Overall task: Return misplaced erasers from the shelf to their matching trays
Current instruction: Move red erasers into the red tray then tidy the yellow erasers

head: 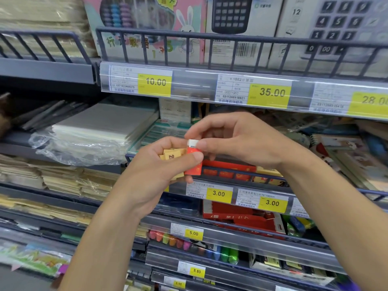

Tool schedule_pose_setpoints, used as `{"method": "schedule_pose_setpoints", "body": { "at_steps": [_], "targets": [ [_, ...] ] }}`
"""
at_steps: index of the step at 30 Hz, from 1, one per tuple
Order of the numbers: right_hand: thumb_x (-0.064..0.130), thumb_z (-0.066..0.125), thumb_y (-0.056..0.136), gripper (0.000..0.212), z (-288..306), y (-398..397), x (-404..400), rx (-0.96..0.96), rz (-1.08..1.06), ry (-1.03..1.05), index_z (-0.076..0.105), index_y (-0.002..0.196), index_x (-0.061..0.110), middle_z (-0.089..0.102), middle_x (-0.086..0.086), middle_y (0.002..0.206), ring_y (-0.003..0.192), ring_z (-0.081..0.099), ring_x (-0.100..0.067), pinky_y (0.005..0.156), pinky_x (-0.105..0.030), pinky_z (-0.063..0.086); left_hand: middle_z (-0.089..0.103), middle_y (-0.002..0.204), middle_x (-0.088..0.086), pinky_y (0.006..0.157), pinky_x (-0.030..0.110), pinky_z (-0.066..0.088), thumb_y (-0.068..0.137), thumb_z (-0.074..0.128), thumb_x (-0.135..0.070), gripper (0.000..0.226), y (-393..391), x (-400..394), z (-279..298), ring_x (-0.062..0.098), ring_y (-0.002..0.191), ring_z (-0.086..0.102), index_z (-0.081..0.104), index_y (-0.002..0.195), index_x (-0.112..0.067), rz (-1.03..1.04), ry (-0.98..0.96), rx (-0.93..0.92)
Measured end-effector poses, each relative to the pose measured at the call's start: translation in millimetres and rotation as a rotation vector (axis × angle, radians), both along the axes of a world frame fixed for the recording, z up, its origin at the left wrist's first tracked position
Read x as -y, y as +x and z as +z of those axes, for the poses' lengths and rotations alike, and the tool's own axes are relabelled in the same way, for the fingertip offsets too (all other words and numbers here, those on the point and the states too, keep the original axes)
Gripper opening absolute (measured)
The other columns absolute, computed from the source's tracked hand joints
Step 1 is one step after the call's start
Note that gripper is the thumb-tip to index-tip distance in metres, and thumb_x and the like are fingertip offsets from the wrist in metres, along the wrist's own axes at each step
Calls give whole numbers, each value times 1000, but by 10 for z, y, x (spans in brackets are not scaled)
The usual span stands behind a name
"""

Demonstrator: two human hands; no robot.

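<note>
Head view shows the left hand curled around a small bunch of erasers: several tan erasers lie in its palm, and its thumb presses on a red eraser with a white end at the outer edge of the bunch. The right hand meets it from the other side, pinching the white end of the red eraser between thumb and forefinger, so both hands grasp that one piece. Just below and behind the grip sits a red tray on the shelf behind a dark rail, with yellow price tags under it. Farther beyond and above the grip, boxed calculators stand on the upper shelf.
</note>
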State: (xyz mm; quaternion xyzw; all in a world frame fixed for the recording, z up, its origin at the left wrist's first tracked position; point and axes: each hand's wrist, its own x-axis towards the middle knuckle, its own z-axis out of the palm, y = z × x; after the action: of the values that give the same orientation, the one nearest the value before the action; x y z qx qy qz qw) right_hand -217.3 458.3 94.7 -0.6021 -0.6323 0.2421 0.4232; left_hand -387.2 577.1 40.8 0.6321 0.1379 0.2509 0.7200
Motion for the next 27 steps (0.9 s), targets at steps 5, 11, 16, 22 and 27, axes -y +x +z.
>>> {"method": "schedule_pose_setpoints", "body": {
  "at_steps": [5,11,16,22,27],
  "targets": [
    [8,65,94,21,-104,72,-30,-279,-54,45,67,115,9,66,-15,101,82,64,-21,76,-29,54,76,83,5,60,22,55,59,94,-23,30,-40,-32,-9,16,60,65,80,85,-27,71,0,24],
    [13,71,93,27,-91,135,32,4,-121,87,68,117,25,74,1,100,84,70,-17,77,-20,51,71,75,8,51,22,50,76,86,-14,11,2,-91,28,15,58,61,81,83,-21,123,-67,46],
    [26,75,90,18,-131,124,11,283,-189,152,74,107,32,71,-5,94,79,63,-24,76,-39,52,70,74,8,51,21,50,81,84,-17,8,42,-120,42,14,61,63,80,87,-17,133,-84,16],
    [35,77,84,12,-142,428,-103,210,-466,-32,70,92,41,72,20,88,84,67,-1,88,-28,54,72,75,12,50,23,51,72,82,-12,11,14,-217,11,16,65,67,81,79,-20,208,-169,74],
    [36,80,78,13,-176,471,-234,412,-483,-223,74,89,36,66,26,69,67,62,5,59,-8,41,76,81,11,54,24,53,68,79,-17,13,-31,-252,2,16,68,69,81,80,-20,206,-112,63]
  ]
}}
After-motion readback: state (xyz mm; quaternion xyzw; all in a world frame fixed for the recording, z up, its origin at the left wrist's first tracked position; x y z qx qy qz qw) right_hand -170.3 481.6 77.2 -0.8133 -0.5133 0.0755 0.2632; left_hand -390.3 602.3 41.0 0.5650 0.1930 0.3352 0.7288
